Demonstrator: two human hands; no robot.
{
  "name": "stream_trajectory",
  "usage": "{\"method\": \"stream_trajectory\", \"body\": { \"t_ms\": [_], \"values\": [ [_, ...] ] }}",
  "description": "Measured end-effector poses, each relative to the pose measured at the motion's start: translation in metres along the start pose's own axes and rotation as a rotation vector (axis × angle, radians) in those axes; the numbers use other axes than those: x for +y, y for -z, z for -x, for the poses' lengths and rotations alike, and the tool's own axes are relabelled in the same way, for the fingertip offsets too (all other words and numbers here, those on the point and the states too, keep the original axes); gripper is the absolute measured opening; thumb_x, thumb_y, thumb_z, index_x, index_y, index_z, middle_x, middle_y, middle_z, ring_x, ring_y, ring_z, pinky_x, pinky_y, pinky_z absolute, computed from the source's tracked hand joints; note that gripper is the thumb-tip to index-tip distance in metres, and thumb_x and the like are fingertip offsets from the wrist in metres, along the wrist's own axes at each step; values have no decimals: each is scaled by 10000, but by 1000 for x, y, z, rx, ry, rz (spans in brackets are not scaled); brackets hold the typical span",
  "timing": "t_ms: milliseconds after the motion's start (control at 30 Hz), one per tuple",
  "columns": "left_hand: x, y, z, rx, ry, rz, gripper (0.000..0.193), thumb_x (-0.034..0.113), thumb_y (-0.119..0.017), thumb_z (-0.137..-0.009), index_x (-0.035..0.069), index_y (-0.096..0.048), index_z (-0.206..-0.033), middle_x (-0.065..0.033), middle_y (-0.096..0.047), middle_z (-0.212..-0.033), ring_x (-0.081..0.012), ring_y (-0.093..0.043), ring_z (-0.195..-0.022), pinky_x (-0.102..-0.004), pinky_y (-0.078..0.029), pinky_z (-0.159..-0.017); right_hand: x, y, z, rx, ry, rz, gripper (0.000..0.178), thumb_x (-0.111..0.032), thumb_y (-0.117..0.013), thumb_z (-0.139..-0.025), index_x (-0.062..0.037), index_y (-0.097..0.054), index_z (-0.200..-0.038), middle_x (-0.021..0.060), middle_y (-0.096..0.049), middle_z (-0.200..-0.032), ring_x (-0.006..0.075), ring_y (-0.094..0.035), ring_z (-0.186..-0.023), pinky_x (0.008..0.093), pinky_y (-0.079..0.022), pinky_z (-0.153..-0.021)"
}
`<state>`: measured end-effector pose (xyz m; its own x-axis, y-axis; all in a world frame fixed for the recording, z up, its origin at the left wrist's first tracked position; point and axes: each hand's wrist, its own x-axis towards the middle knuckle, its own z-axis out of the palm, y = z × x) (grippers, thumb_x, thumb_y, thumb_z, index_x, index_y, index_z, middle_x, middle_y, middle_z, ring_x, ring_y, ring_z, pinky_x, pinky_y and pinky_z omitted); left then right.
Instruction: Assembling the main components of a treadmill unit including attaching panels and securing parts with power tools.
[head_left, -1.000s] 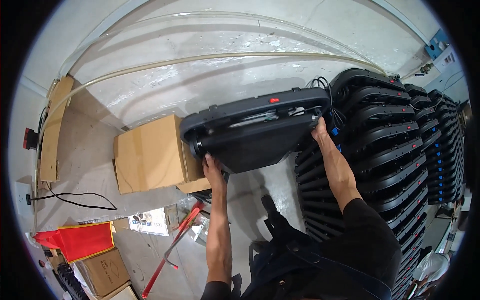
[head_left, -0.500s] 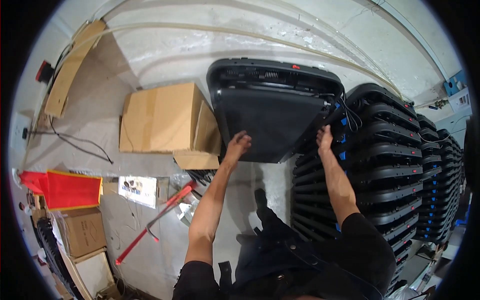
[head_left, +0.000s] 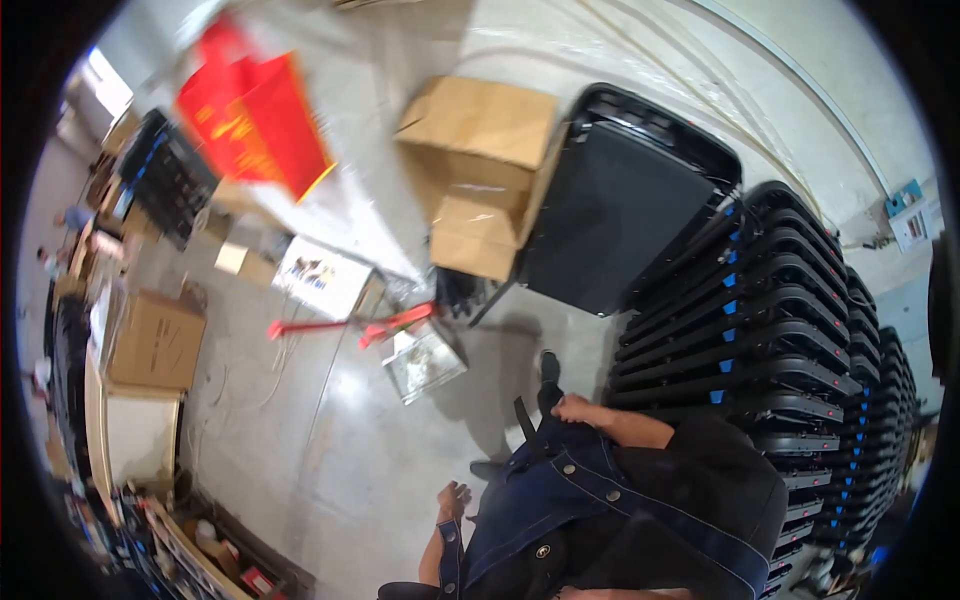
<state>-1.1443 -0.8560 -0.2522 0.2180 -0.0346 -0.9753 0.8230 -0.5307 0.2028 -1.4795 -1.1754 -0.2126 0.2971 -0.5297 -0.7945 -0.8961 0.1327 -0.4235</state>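
My left hand (head_left: 453,500) hangs low beside the dark blue apron (head_left: 530,510), its fingers loosely apart with nothing in them. In front of my body, above the apron's upper edge, my right hand (head_left: 580,409) is closed, and I see nothing in it. Both hands are away from the black treadmill (head_left: 625,215), which lies tilted against the wall end of the stack with its flat belt facing me. An open cardboard box (head_left: 490,125) stands against the treadmill's left side, its flaps folded out.
Stacked black treadmills (head_left: 690,330) line the right side. On the floor to the left lie a red-handled tool (head_left: 310,328), a white printed box (head_left: 322,277) and a clear plastic-wrapped piece (head_left: 425,365). A red bag (head_left: 250,120) and a brown carton (head_left: 155,340) stand farther left.
Both hands have come away from the treadmill and back toward my body. The view has turned left, bringing more of the left floor into sight.
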Motion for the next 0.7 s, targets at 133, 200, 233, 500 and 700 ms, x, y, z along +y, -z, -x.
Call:
{"method": "stream_trajectory", "body": {
  "t_ms": [133,200,233,500,700],
  "values": [
    [25,91,1,34,-399,-115,177,192,-527,-953,52,-635,-953,-141,-699,-847,-263,-657,-651,-395,-499,-516,-144,-54,4,-81,114,76,399,-425,-679,-861,-55,-773,-976,143,-763,-891,275,-738,-875,417,-567,-788],
    [6,143,-16,216,-700,-606,296,263,-561,-945,15,-702,-1023,-191,-732,-948,-312,-702,-808,-424,-562,-684,-257,-128,48,-230,535,182,388,-397,-682,-873,-39,-766,-997,127,-766,-907,257,-735,-878,403,-558,-808],
    [16,118,-5,305,-791,-816,281,248,-596,-903,12,-711,-1002,-236,-723,-992,-407,-694,-881,-487,-557,-782,-309,-153,78,-363,733,205,348,-345,-670,-899,-36,-756,-1034,135,-764,-942,261,-730,-905,386,-549,-837],
    [104,318,34,455,-828,-655,332,317,-558,-933,48,-727,-1031,-238,-715,-1085,-412,-684,-1031,-515,-544,-860,-619,-413,313,-1815,974,487,228,-209,-686,-969,-36,-698,-1116,62,-732,-1011,148,-653,-948,320,-516,-872],
    [204,496,59,682,-668,-442,335,323,-564,-935,51,-731,-1035,-232,-719,-1081,-404,-687,-1032,-505,-547,-861,-749,-540,300,-1834,890,1086,282,-252,-647,-936,-48,-722,-1115,63,-738,-944,141,-656,-908,325,-506,-828]
  ]
}}
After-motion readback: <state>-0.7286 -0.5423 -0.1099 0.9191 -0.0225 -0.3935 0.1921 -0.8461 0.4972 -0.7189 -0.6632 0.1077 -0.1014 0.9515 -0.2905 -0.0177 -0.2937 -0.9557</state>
